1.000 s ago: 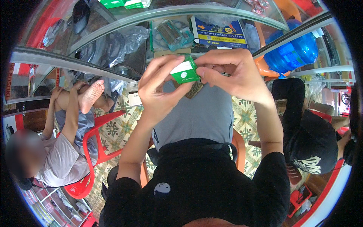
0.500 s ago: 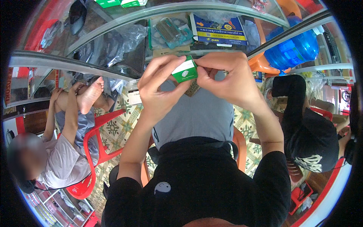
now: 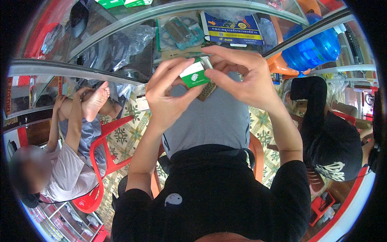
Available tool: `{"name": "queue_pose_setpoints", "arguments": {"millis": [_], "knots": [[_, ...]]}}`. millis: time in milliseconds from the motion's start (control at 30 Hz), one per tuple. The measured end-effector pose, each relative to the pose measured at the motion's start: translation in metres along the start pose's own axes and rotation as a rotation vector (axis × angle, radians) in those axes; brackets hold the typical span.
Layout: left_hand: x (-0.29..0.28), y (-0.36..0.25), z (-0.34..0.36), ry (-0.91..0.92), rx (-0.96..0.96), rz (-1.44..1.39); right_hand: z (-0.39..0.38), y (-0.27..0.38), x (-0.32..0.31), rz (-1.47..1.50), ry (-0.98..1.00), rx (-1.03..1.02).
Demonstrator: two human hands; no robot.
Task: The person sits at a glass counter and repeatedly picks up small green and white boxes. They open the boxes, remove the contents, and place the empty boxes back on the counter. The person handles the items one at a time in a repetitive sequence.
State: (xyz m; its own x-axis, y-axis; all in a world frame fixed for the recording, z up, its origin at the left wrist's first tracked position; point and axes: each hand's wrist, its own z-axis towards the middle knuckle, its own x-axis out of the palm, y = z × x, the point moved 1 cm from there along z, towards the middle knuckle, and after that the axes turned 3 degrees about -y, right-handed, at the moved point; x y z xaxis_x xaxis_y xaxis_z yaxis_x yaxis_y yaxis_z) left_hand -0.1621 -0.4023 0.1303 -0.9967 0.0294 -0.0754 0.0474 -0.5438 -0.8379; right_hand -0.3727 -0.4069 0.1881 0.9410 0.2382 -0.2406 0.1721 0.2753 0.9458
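A small green and white cardboard box (image 3: 195,79) is held above my lap, with its right end opened and a pale flap or inside showing. My left hand (image 3: 167,90) grips it from the left, fingers over the top and thumb below. At the opened end is my right hand (image 3: 244,76), its thumb tip against the box's right edge. The index finger is stretched out above, apart from the thumb, and the other fingers are curled behind. What lies inside the box is hidden.
Ahead stands a glass display case (image 3: 177,13) holding plastic-wrapped parts and a blue and yellow package (image 3: 231,30). A blue water bottle (image 3: 314,50) rests at the right near an orange chair. One person sits on a red chair (image 3: 96,169) at left, another at right (image 3: 332,145).
The box's right end has opened. My right hand has gone from a closed pinch beside the box to spread fingers, and the box has tilted slightly.
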Motion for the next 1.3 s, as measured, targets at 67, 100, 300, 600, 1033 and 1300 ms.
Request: {"name": "queue_pose_setpoints", "arguments": {"millis": [67, 100, 300, 600, 1033, 1300], "knots": [[-0.001, 0.003, -0.001, -0.003, -0.003, -0.025, 0.001, -0.004, -0.002, -0.064, -0.031, -0.126], [-0.001, 0.003, -0.001, 0.011, -0.009, -0.037, 0.002, -0.006, -0.004, -0.095, -0.047, -0.19], [-0.001, 0.004, -0.003, 0.051, -0.072, -0.129, 0.004, -0.009, -0.001, -0.299, -0.066, -0.49], [-0.008, 0.008, 0.0, 0.029, -0.092, -0.232, -0.004, -0.004, -0.003, -0.366, -0.069, -0.522], [-0.004, 0.005, -0.001, 0.11, -0.099, -0.045, -0.003, -0.019, 0.0, -0.334, -0.138, -0.416], [-0.005, 0.01, -0.006, 0.152, -0.174, -0.125, -0.007, -0.015, -0.002, -0.342, -0.08, -0.364]]}}
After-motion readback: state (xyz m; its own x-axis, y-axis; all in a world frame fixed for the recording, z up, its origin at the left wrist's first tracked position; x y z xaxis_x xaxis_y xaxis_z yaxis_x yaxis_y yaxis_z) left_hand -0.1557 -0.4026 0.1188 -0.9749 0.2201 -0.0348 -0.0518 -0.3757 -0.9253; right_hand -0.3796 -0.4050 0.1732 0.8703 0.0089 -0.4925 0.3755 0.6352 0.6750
